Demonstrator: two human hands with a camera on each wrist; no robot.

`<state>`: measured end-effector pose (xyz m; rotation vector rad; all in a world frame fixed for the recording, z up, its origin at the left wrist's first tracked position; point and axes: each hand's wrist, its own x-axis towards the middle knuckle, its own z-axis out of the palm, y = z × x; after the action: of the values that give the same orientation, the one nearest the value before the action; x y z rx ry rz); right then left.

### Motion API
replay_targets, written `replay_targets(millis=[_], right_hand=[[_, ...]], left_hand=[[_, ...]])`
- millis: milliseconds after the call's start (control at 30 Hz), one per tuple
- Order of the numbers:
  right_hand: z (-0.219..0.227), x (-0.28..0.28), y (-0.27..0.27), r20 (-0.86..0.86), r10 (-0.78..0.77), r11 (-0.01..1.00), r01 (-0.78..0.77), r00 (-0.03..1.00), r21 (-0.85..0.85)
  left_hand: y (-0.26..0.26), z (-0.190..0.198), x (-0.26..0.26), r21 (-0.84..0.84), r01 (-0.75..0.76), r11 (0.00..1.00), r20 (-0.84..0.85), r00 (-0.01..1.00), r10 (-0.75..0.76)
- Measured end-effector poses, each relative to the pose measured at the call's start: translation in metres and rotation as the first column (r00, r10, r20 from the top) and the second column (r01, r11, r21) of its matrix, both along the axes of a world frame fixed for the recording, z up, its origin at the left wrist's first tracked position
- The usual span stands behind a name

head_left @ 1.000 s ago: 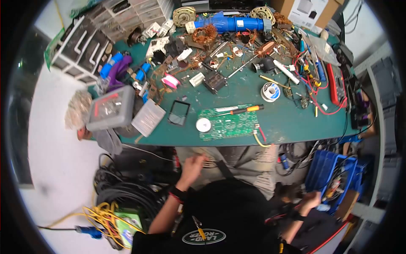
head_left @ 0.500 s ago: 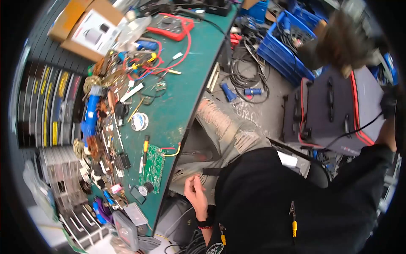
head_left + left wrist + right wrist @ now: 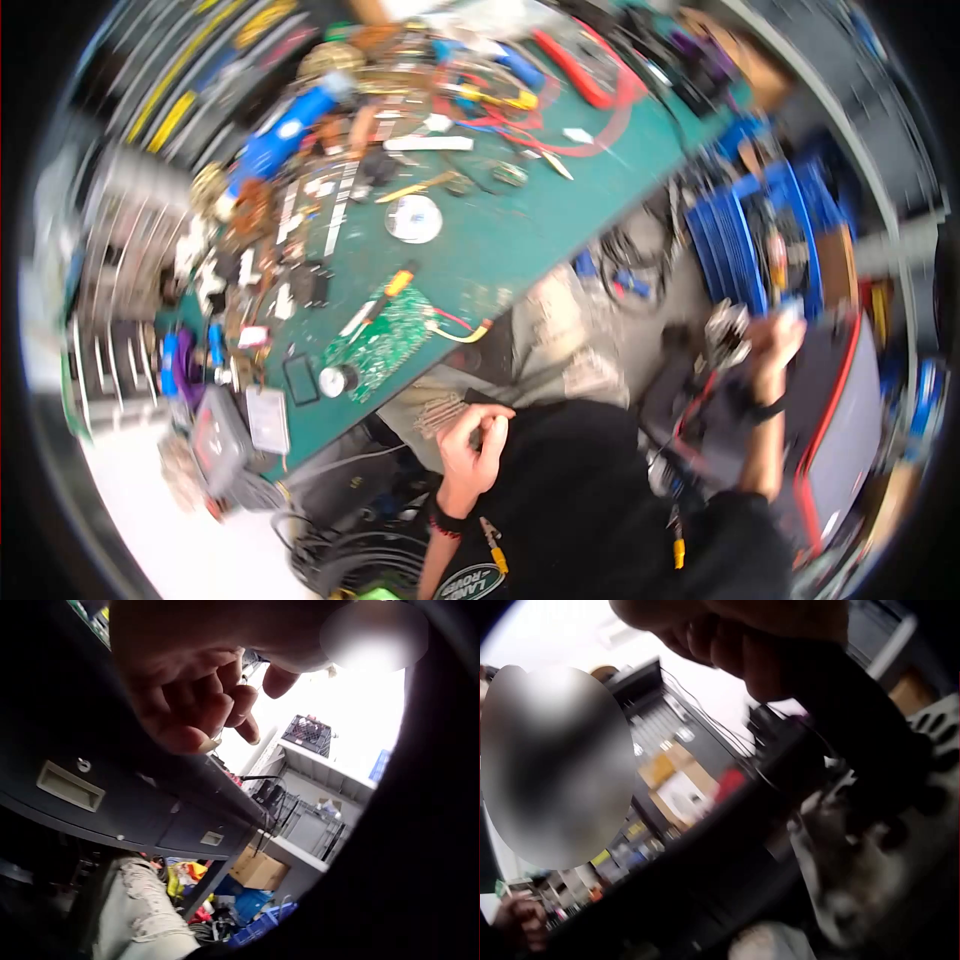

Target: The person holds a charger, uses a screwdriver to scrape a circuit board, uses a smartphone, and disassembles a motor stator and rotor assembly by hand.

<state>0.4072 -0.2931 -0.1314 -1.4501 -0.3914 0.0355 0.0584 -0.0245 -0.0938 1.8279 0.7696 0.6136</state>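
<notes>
My left hand (image 3: 472, 455) hovers over the lap before the black shirt, fingers loosely curled and holding nothing. Out to the right, above a dark case with red piping (image 3: 835, 385), my right hand (image 3: 775, 345) grips a blurred grey-and-white thing with dark spots (image 3: 727, 335). In the right wrist view, that thing hangs below the fingers (image 3: 731, 652); its kind I cannot tell. On the bench nearest the left hand lies a green circuit board (image 3: 400, 335). A screwdriver (image 3: 398, 282) with an orange-and-black handle lies across it, and a small round reel (image 3: 338, 380) sits at its near corner.
A solder spool (image 3: 414, 218) stands on the green bench top (image 3: 530, 215). Behind it are piled parts, a blue connector (image 3: 280, 140) and a red-edged multimeter (image 3: 572, 70). A blue crate (image 3: 715, 245) with cables stands on the floor beyond the bench's right end.
The head view swings far right, then partly back. My right hand goes out to the far right with the blurred thing and comes back nearer. The left hand stays over the lap.
</notes>
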Motion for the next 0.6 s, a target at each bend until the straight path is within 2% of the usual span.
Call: replay_targets(millis=[33, 67, 100, 133, 167, 200, 233, 267, 300, 333, 367, 400, 433, 467, 500, 533, 567, 600], right_hand=[[-0.043, -0.001, 0.008, 0.061, 0.085, 0.996, -0.082, 0.995, -0.041], [-0.085, 0.000, 0.007, 0.060, 0.098, 0.988, -0.089, 0.993, -0.127], [-0.121, -0.005, 0.011, 0.238, 0.011, 0.972, 0.046, 0.971, -0.231], [-0.116, -0.015, 0.006, -0.123, 0.132, 0.969, -0.154, 0.984, -0.191], [-0.154, -0.005, -0.005, -0.096, 0.047, 0.887, -0.086, 0.994, -0.453], [-0.178, 0.002, -0.006, -0.025, -0.039, 0.902, 0.025, 0.999, -0.431], [-0.183, 0.011, -0.009, -0.231, -0.035, 0.964, -0.029, 0.972, -0.266], [-0.216, 0.042, -0.032, -0.340, -0.102, 0.981, 0.038, 0.935, -0.191], [-0.154, 0.033, -0.013, -0.323, -0.096, 0.988, 0.050, 0.942, -0.149], [-0.068, 0.006, -0.003, -0.281, 0.022, 0.971, -0.087, 0.959, -0.221], [-0.073, 0.030, -0.013, -0.235, -0.051, 0.997, 0.034, 0.971, -0.076], [-0.085, 0.078, -0.037, -0.205, -0.134, 0.986, 0.151, 0.969, 0.067], [-0.138, 0.177, -0.111, 0.110, -0.238, 0.970, 0.242, 0.965, -0.029], [-0.056, 0.180, -0.127, 0.102, -0.235, 0.971, 0.239, 0.967, -0.029], [0.044, 0.126, -0.102, -0.222, 0.027, 0.997, -0.011, 0.975, 0.073], [0.116, 0.109, -0.095, -0.074, 0.119, 0.984, -0.107, 0.990, 0.143], [0.181, 0.093, -0.072, -0.087, 0.155, 0.978, -0.140, 0.984, 0.157], [0.268, 0.036, -0.027, -0.011, -0.004, 0.978, 0.006, 1.000, 0.211]], left_hand=[[0.001, -0.001, -0.005, -0.021, -0.048, 0.999, -0.037, 0.998, 0.047], [0.002, -0.003, -0.010, -0.046, -0.107, 0.993, -0.059, 0.993, 0.104], [0.006, -0.008, -0.019, -0.004, -0.133, 0.991, -0.075, 0.988, 0.133], [0.004, -0.020, -0.029, -0.095, -0.194, 0.976, -0.129, 0.975, 0.181], [0.006, -0.021, -0.031, -0.098, -0.251, 0.963, -0.115, 0.964, 0.239], [0.009, -0.022, -0.034, -0.098, -0.283, 0.954, -0.111, 0.956, 0.272], [0.012, -0.018, -0.034, -0.067, -0.319, 0.945, -0.147, 0.940, 0.307], [0.011, -0.017, -0.032, -0.060, -0.329, 0.942, -0.182, 0.932, 0.314], [0.014, -0.030, -0.029, -0.072, -0.315, 0.946, -0.161, 0.940, 0.300], [0.014, -0.043, -0.024, -0.104, -0.292, 0.951, -0.148, 0.950, 0.275], [0.014, -0.051, -0.019, -0.133, -0.253, 0.958, -0.095, 0.966, 0.242], [0.014, -0.048, -0.013, -0.137, -0.227, 0.964, -0.091, 0.972, 0.216], [0.014, -0.043, -0.008, -0.125, -0.125, 0.984, -0.094, 0.989, 0.114], [0.014, -0.039, -0.006, -0.107, -0.046, 0.993, -0.105, 0.994, 0.035], [0.013, -0.039, -0.004, -0.109, 0.029, 0.994, -0.103, 0.994, -0.040], [0.015, -0.040, -0.001, -0.106, 0.090, 0.990, -0.105, 0.989, -0.102], [0.017, -0.039, -0.001, -0.081, 0.150, 0.985, -0.132, 0.978, -0.160], [0.019, -0.037, -0.001, -0.056, 0.217, 0.974, -0.161, 0.961, -0.224]])
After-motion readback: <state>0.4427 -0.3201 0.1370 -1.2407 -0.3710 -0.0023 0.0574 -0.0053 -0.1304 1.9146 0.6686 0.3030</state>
